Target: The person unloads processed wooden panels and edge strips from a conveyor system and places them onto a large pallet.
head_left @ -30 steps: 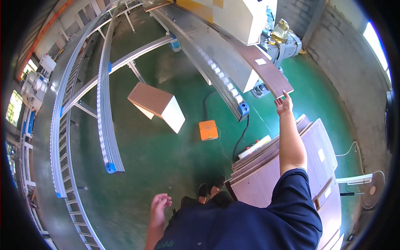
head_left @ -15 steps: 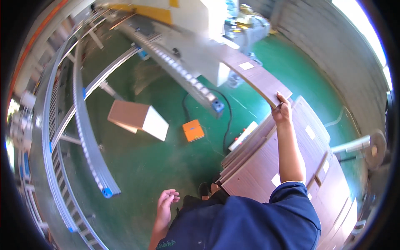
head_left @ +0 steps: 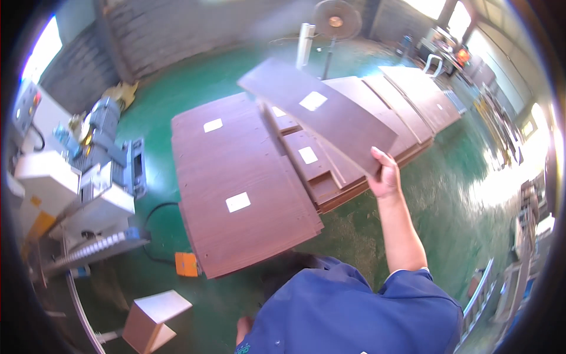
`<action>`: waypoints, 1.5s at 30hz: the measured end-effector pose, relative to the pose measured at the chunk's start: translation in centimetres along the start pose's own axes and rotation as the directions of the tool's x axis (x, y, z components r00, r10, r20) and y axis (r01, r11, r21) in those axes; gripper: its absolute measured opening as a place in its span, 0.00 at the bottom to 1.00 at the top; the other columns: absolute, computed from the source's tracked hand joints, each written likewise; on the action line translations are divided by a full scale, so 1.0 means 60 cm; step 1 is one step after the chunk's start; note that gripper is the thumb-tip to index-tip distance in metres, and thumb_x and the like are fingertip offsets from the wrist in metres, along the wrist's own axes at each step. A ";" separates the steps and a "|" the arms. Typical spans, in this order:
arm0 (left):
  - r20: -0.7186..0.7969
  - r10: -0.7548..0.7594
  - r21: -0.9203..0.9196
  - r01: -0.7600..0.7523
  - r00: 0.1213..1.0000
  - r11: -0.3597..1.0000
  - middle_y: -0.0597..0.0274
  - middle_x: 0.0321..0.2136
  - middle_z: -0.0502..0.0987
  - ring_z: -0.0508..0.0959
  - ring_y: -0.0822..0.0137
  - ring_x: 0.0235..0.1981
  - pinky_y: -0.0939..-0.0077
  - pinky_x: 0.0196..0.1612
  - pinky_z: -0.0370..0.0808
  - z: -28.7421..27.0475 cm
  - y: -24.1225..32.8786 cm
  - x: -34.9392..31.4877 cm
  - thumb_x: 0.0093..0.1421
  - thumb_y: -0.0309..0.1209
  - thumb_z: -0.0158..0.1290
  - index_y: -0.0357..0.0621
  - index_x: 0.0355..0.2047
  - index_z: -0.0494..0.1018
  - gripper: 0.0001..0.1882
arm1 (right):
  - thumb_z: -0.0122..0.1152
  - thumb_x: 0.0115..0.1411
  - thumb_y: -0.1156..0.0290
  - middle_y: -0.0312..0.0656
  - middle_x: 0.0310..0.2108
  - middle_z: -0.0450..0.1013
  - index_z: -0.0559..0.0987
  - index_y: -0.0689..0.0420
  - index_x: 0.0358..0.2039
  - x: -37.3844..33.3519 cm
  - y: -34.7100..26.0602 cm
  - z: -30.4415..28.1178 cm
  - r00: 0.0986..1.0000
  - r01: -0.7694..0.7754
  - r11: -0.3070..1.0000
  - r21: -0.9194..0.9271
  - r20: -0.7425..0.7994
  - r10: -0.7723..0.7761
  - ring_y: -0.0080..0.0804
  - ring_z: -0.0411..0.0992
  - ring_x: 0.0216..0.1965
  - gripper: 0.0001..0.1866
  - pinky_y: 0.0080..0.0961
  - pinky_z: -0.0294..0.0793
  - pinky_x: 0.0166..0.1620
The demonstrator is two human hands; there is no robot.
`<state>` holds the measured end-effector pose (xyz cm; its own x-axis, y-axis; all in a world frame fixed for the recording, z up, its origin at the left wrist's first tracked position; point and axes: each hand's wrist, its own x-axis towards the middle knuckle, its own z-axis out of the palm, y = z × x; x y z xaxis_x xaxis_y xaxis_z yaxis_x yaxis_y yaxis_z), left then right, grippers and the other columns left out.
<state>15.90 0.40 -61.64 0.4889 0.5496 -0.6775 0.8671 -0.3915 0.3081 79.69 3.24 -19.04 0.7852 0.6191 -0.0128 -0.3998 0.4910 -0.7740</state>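
1. Right hand [head_left: 386, 177] clenched on the near edge of a brown panel [head_left: 321, 112], held tilted above the stacks [head_left: 247, 177].
2. Left hand [head_left: 243, 330] low beside the blue shirt, mostly hidden; grip impossible to tell.
3. Open green floor [head_left: 448, 194] right of the stacks; machine [head_left: 88, 177] well apart at left.

You stand in a woodworking workshop. Stacks of dark brown panels [head_left: 247, 189] lie on the green-painted floor [head_left: 460, 194]. Left of the stacks sits a white machine [head_left: 71, 194] with a grey motor and a roller conveyor [head_left: 88, 251]; beyond the stacks stands a pedestal fan [head_left: 333, 23] by a grey block wall [head_left: 165, 29].
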 end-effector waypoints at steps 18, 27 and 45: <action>-0.370 -0.101 -0.646 -0.177 0.923 0.743 0.57 0.25 0.76 0.74 0.67 0.21 0.70 0.26 0.71 0.050 0.317 0.210 0.59 0.35 0.46 0.40 0.29 0.73 0.12 | 0.59 0.57 0.77 0.41 0.47 0.73 0.72 0.63 0.49 0.059 -0.268 -0.501 0.861 0.260 0.959 0.113 -0.477 -0.177 0.31 0.72 0.48 0.18 0.29 0.72 0.55; -0.109 -0.127 -0.649 0.026 0.986 0.760 0.56 0.25 0.78 0.77 0.64 0.27 0.69 0.30 0.70 -0.116 0.656 0.189 0.56 0.36 0.50 0.35 0.34 0.78 0.16 | 0.56 0.59 0.77 0.44 0.51 0.71 0.70 0.65 0.53 0.093 -0.358 -0.647 0.804 0.341 0.939 0.047 -0.533 -0.265 0.35 0.69 0.53 0.21 0.31 0.70 0.56; 0.183 0.007 -0.360 0.060 0.983 0.931 0.53 0.35 0.79 0.78 0.63 0.36 0.70 0.40 0.73 -0.177 0.895 0.441 0.56 0.39 0.52 0.35 0.43 0.75 0.20 | 0.57 0.59 0.74 0.44 0.52 0.70 0.69 0.66 0.55 0.163 -0.594 -0.990 0.608 0.467 0.873 -0.144 -0.665 -0.435 0.36 0.69 0.53 0.23 0.32 0.67 0.57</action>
<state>76.42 1.74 -55.91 0.4693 0.4027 -0.7859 0.8712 -0.0658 0.4865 129.72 -44.60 -29.21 0.9653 -0.2445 -0.0923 0.0855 0.6292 -0.7725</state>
